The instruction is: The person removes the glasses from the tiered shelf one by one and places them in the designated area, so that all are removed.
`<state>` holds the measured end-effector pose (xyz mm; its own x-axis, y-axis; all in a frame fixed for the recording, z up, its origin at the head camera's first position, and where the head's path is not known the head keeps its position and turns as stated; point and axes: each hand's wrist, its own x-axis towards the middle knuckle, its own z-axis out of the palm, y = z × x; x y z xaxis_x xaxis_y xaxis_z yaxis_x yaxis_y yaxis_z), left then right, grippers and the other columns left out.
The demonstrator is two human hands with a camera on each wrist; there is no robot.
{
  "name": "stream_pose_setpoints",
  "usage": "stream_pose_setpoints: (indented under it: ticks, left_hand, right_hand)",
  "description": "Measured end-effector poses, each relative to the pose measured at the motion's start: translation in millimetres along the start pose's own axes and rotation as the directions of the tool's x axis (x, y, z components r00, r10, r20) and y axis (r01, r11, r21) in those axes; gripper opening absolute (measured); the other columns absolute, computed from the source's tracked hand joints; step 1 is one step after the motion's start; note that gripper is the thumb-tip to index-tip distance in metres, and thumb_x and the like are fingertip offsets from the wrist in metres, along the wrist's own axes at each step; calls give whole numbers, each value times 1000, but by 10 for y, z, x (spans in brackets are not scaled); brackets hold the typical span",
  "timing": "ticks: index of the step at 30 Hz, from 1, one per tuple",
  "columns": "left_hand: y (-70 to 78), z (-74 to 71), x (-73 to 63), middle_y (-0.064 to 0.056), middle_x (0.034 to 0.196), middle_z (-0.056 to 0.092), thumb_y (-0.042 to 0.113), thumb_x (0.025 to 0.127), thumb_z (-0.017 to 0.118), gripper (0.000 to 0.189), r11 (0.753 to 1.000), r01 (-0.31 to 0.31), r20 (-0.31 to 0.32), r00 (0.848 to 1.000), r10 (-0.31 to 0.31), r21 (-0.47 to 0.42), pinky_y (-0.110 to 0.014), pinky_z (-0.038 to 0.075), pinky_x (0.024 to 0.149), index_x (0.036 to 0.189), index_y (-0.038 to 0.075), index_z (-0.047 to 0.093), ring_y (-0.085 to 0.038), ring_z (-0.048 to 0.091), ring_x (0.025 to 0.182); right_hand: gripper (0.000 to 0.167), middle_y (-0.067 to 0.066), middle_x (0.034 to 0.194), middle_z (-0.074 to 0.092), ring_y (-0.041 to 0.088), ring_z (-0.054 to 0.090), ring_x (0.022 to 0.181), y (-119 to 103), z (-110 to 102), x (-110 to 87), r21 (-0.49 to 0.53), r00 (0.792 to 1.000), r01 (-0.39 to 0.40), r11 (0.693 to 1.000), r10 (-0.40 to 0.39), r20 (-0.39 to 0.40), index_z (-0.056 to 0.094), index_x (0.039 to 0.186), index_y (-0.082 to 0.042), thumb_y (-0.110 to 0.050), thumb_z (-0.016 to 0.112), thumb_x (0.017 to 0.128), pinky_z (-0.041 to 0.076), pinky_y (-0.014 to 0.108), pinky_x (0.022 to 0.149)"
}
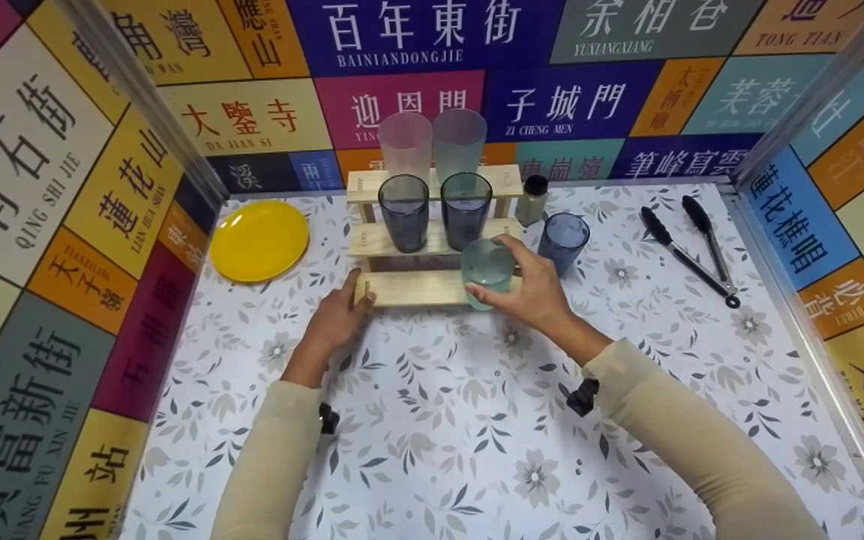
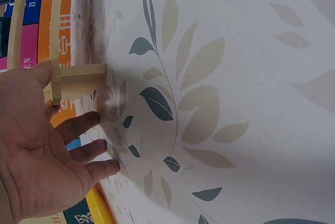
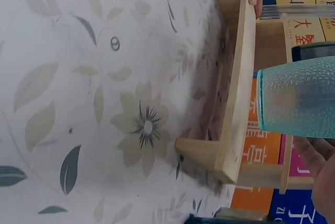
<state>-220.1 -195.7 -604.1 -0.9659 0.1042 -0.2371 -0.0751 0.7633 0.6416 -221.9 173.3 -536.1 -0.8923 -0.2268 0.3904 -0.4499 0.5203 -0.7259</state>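
A pale wooden three-step rack (image 1: 417,289) stands toward the back of the table. My left hand (image 1: 336,319) holds the left end of its lowest board, thumb on top and index finger beneath, as the left wrist view shows; the other fingers (image 2: 86,153) spread loosely beside it. With my right hand (image 1: 541,292) I grip a textured teal tumbler (image 1: 487,262) around its side. Its base is close over the right part of the lowest board (image 3: 242,85). Two dark grey tumblers (image 1: 405,217) stand on the middle step, and two clear frosted ones (image 1: 406,146) on the top step.
Right of the rack are a blue tumbler (image 1: 564,241) and a small black-capped jar (image 1: 532,202). Black-handled tongs (image 1: 691,253) lie farther right. A yellow plate (image 1: 259,241) sits at the left. Printed panels wall in the back and sides.
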Motion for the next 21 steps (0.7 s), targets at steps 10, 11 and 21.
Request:
stream_pose_setpoints:
  ticks: [10, 11, 21]
  left_hand:
    - [-7, -2, -13, -37, 155, 56, 53, 118, 42, 75, 1000, -31, -25, 999, 31, -1, -68, 41, 123, 179, 15, 19, -54, 55, 146]
    - [-8, -1, -17, -38, 155, 56, 52, 118, 42, 74, 999, -33, -26, 999, 33, -1, -68, 42, 122, 179, 15, 20, -54, 55, 146]
    - [3, -9, -22, -35, 160, 53, 55, 117, 42, 75, 1000, 1, -8, 1000, -1, -8, -67, 39, 125, 179, 20, 17, -53, 52, 151]
  right_hand:
    - [83, 20, 124, 80, 37, 80, 106, 147, -196, -81, -37, 998, -39, 999, 37, -46, 66, 150, -14, -42, 101, 80, 65, 55, 83]
    - [83, 20, 125, 80, 38, 79, 107, 157, -214, -90, -40, 998, -44, 998, 42, -51, 66, 150, -15, -43, 101, 80, 64, 55, 84]
    - [82, 19, 125, 79, 37, 78, 103, 263, -402, -155, -91, 996, -58, 994, 51, -77, 66, 150, -15, -43, 100, 81, 61, 52, 80]
